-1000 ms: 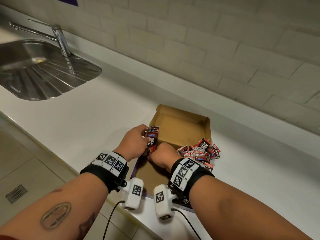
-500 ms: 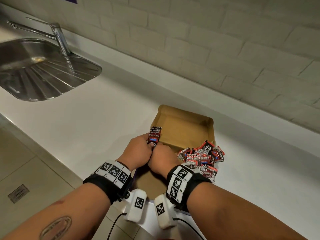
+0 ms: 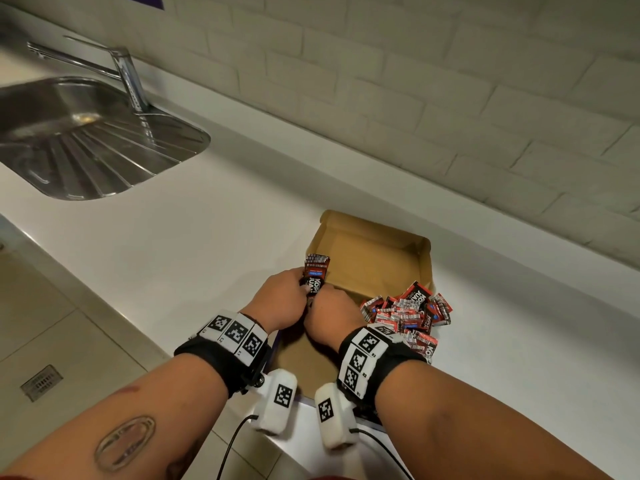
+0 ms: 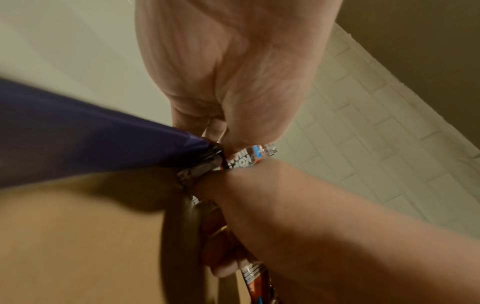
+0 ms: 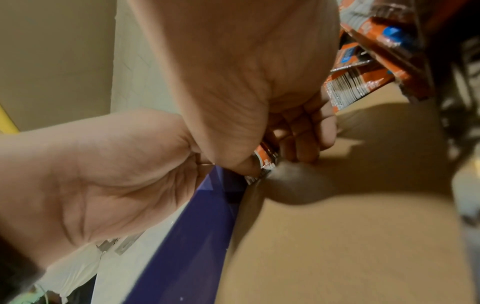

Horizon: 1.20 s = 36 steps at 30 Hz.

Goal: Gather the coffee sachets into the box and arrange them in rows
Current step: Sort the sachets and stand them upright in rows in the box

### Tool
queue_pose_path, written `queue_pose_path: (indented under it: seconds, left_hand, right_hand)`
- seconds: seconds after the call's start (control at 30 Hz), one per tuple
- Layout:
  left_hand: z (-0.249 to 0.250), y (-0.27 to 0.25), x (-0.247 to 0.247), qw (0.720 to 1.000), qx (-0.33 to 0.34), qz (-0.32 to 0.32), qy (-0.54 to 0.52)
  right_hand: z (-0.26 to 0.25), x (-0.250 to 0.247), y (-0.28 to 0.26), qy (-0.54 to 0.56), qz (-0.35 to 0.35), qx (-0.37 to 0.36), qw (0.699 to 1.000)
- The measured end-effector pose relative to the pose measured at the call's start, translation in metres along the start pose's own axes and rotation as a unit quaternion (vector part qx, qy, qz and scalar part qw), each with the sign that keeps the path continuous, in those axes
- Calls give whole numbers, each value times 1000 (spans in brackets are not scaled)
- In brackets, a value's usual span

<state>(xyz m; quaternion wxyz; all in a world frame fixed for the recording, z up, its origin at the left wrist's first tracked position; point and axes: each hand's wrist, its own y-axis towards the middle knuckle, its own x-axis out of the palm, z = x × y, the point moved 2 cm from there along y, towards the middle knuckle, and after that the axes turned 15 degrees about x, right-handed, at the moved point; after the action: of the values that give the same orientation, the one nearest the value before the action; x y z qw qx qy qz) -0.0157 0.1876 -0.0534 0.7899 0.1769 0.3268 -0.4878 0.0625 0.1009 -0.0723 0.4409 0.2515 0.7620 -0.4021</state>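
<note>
An open brown cardboard box (image 3: 372, 261) with a purple outer wall is seen on a white countertop (image 3: 194, 244), and it serves as the landmark here. At the box's left wall, a small stack of red-and-black coffee sachets (image 3: 316, 276) is held upright, its top edge showing above the knuckles. The stack is gripped by the left hand (image 3: 282, 301) with fingers curled round it, and the right hand (image 3: 330, 315) is pressed against the left, its thumb and fingers pinching the lower part of the same stack. The lower ends of the sachets are hidden behind both hands in the head view; in the right wrist view only a sliver of wrapper (image 5: 265, 159) is visible between the fingers, close to the box floor. Whether the stack touches the floor cannot be told. How many sachets are in the stack cannot be counted.

A loose heap of the same sachets (image 3: 407, 311) is piled at the box's right wall, spilling over it; its near part is covered by the right wrist band. The box's near edge is concealed by the forearms. A steel sink with a tap (image 3: 86, 140) is set well to the left of the box, cut off by the frame.
</note>
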Motion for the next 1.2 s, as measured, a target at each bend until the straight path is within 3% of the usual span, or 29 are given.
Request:
queue_pose_path:
  seconds: [0.23, 0.5, 0.7, 0.87, 0.93, 1.07, 1.2]
  left_hand:
    - [3, -4, -1, 1000, -7, -4, 3]
    - [4, -6, -3, 1000, -18, -7, 3]
    - [0, -19, -27, 998, -58, -11, 29]
    - [28, -46, -50, 994, -3, 67, 84]
    - [44, -54, -49, 996, 34, 30, 79]
    - [72, -61, -25, 981, 96, -149, 72]
    - [82, -54, 14, 962, 80, -235, 119]
  right_hand:
    - [4, 3, 3, 30, -21, 23, 999]
    - [3, -12, -6, -6, -29, -19, 999]
    - [6, -86, -53, -76, -53, -55, 994]
    - [61, -155, -100, -33, -56, -57, 996]
    - [91, -163, -114, -25, -59, -39, 997]
    - [146, -154, -128, -49, -39, -6, 998]
    - [176, -126, -129, -2, -21, 6, 1000]
